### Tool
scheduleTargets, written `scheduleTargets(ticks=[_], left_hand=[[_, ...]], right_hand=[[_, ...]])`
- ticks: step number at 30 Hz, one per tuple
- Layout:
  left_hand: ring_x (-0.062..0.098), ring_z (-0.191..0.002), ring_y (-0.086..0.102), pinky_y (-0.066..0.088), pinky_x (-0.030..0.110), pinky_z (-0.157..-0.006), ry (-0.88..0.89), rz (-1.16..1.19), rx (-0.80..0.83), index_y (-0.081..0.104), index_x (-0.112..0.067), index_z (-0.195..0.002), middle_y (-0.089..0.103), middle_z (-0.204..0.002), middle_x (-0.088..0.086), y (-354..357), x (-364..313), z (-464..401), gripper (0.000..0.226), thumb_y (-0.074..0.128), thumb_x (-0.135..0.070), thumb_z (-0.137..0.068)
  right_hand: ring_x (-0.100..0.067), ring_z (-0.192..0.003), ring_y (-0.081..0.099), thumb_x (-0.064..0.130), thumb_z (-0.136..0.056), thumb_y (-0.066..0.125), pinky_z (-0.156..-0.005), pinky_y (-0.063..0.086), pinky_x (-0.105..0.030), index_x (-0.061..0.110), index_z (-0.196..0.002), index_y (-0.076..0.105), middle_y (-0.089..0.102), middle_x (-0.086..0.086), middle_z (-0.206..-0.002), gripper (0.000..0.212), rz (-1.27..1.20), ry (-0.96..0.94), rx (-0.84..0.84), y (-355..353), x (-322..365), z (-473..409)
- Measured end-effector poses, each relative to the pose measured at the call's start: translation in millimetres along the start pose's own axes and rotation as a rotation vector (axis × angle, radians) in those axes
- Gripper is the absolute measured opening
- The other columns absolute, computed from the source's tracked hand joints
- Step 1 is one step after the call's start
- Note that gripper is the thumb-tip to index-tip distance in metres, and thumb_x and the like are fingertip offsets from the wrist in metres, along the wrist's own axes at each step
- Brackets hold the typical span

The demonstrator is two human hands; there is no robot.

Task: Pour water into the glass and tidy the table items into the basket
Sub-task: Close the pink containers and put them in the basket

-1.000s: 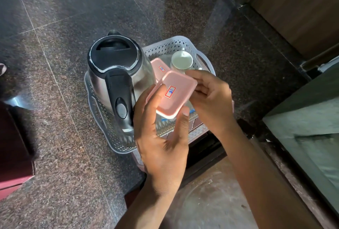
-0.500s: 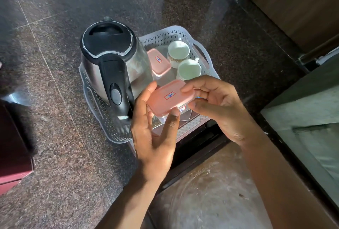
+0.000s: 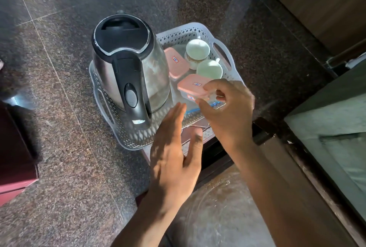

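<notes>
A white perforated basket (image 3: 200,30) sits on the dark granite counter. Its left half holds a steel kettle (image 3: 126,62) with a black lid and handle. To the kettle's right lie a pink-lidded box (image 3: 175,64) and two white cups (image 3: 198,48) (image 3: 209,69). My right hand (image 3: 227,108) grips a second pink-lidded box (image 3: 193,86) by its near edge, low inside the basket in front of the cups. My left hand (image 3: 174,153) hovers flat at the basket's front rim, fingers spread, holding nothing.
The granite counter (image 3: 59,88) stretches left and behind the basket. A dark red object (image 3: 13,157) stands at the left edge. The counter's front edge drops off just below the basket. A wooden panel (image 3: 326,5) and a grey-green surface (image 3: 336,128) lie to the right.
My left hand has let go of the pink-lidded box and drawn back toward me. My right hand has carried the box forward and down into the basket, in front of the cups.
</notes>
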State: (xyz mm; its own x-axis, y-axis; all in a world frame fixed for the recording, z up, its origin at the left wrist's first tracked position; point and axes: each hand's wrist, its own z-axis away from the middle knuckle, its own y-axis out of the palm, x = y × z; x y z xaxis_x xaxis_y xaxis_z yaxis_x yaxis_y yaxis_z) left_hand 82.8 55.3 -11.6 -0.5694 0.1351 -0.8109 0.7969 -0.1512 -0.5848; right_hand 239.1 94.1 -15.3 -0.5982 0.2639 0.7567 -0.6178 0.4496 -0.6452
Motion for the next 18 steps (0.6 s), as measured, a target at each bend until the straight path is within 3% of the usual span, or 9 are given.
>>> scheduleTargets(ticks=[3,5,7,10,14,16,18], left_hand=[[0.017,-0.158,0.048,0.027,0.026,-0.130,-0.061,-0.092,0.113,0.051,-0.020,-0.165,0.055,-0.168,-0.002,-1,0,1,0.078,0.032,-0.063,-0.102],[0.011,-0.156,0.045,0.017,0.015,-0.126,-0.064,-0.147,0.132,0.052,-0.025,-0.164,0.057,-0.165,-0.005,-1,0,1,0.080,0.026,-0.068,-0.101],[0.001,-0.146,0.040,0.011,0.007,-0.118,-0.055,-0.190,0.110,0.056,-0.028,-0.160,0.064,-0.158,-0.005,-1,1,1,0.076,0.025,-0.067,-0.103],[0.006,-0.130,0.044,0.020,0.014,-0.115,0.019,-0.229,0.073,0.066,-0.017,-0.152,0.077,-0.139,0.004,-1,3,2,0.063,0.037,-0.053,-0.109],[0.003,-0.136,0.038,0.005,0.002,-0.117,-0.005,-0.202,0.127,0.064,-0.020,-0.154,0.072,-0.148,0.000,-6,5,1,0.066,0.033,-0.057,-0.109],[-0.013,-0.139,0.030,0.003,-0.001,-0.119,-0.035,-0.166,0.151,0.060,-0.028,-0.157,0.066,-0.154,-0.007,-6,6,3,0.069,0.029,-0.065,-0.108],[-0.042,-0.131,0.011,0.015,0.014,-0.119,-0.063,-0.148,0.178,0.055,-0.037,-0.160,0.060,-0.157,-0.015,-6,8,5,0.070,0.025,-0.071,-0.107]], right_hand=[[-0.013,-0.091,0.063,0.021,-0.080,0.089,-0.086,0.055,-0.028,0.026,-0.111,0.073,0.060,-0.005,-0.114,0.035,0.122,-0.029,0.022,18,3,1],[-0.021,-0.093,0.064,0.020,-0.081,0.089,-0.082,0.049,-0.026,0.022,-0.115,0.073,0.059,-0.009,-0.114,0.037,0.193,-0.044,0.020,27,5,-1],[-0.030,-0.096,0.067,0.019,-0.082,0.089,-0.081,0.053,-0.034,0.018,-0.116,0.073,0.057,-0.013,-0.114,0.038,0.247,-0.054,0.021,34,6,-4],[-0.036,-0.094,0.068,0.021,-0.083,0.089,-0.079,0.059,-0.041,0.014,-0.116,0.070,0.057,-0.015,-0.112,0.038,0.320,-0.065,0.020,42,7,-6],[-0.038,-0.092,0.068,0.032,-0.085,0.089,-0.076,0.054,-0.039,0.011,-0.117,0.067,0.059,-0.015,-0.108,0.044,0.385,-0.079,0.027,47,5,-11],[-0.038,-0.093,0.068,0.037,-0.086,0.087,-0.077,0.053,-0.039,0.012,-0.118,0.066,0.061,-0.016,-0.108,0.046,0.416,-0.085,0.041,49,5,-15],[-0.039,-0.093,0.068,0.040,-0.086,0.087,-0.078,0.053,-0.039,0.013,-0.117,0.067,0.064,-0.017,-0.106,0.046,0.457,-0.102,0.051,51,5,-20]])
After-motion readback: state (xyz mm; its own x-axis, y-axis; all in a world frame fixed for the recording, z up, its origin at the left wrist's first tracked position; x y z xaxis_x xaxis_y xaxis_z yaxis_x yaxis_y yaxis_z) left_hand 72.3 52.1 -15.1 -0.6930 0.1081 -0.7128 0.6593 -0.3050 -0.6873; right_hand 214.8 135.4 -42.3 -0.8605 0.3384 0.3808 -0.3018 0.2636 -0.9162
